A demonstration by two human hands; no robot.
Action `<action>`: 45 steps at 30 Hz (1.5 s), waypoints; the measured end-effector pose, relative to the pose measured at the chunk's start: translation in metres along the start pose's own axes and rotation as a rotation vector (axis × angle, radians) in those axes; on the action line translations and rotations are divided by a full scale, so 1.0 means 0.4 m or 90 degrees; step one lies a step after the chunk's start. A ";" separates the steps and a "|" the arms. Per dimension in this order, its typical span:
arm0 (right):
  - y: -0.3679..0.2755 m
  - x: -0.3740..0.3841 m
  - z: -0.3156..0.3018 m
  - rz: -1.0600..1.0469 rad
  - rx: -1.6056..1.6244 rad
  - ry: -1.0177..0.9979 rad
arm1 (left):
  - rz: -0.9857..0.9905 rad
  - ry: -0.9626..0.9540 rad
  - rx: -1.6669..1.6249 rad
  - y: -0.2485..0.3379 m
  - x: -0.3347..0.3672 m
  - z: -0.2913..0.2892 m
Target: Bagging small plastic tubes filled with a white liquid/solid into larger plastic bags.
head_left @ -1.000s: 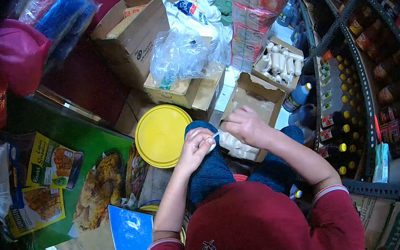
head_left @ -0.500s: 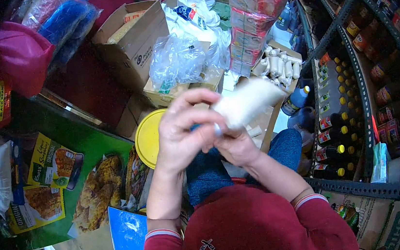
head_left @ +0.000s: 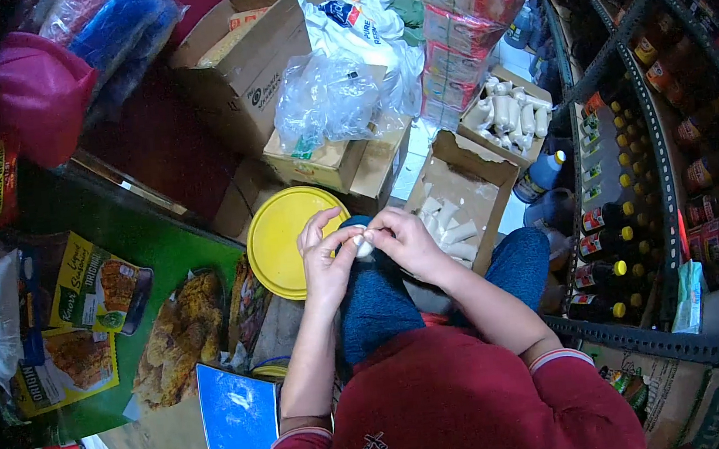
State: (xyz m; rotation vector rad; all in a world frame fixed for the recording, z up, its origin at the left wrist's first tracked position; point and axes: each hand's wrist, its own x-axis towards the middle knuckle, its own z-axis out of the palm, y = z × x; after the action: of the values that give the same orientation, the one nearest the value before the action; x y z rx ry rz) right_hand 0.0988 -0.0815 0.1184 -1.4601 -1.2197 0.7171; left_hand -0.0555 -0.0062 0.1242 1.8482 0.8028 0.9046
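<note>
Close together over my lap, my left hand (head_left: 325, 267) and my right hand (head_left: 411, 243) both pinch one end of a small white plastic packet (head_left: 364, 249). Its contents look like white powder, and most of it is hidden below my fingers. The thumb and forefinger of each hand press together, while some other left fingers are raised. Just right of my right hand, an open carton (head_left: 493, 182) holds several similar white packets (head_left: 459, 233). Beyond it, a second carton (head_left: 539, 146) is filled with more of these packets (head_left: 507, 112).
A round yellow lid (head_left: 274, 247) lies left of my hands. Ahead are a box topped with clear plastic bags (head_left: 324, 97), a tall carton (head_left: 260, 73) and wrapped red packs (head_left: 455, 48). Shelves of bottles (head_left: 602, 243) line the right; a blue board (head_left: 239, 417) is at lower left.
The white packet has come down from in front of the cartons to over my lap, now end-up between my fingers. Both hands have moved lower and pinch its end.
</note>
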 end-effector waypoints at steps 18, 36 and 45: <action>0.004 -0.007 0.072 -0.243 -0.227 0.162 | -0.258 0.243 -0.626 -0.035 -0.031 0.152; 0.048 0.006 0.046 -0.153 -0.167 0.137 | -0.190 0.096 -0.551 -0.070 -0.012 0.109; 0.019 -0.007 0.027 -0.224 -0.184 0.188 | -0.215 0.124 -0.540 -0.074 -0.008 0.123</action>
State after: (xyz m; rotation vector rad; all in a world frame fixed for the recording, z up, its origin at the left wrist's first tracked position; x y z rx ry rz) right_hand 0.0905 -0.0801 0.1076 -1.4669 -1.3361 0.0841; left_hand -0.0204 -0.0189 0.0804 0.8703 0.6691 1.0026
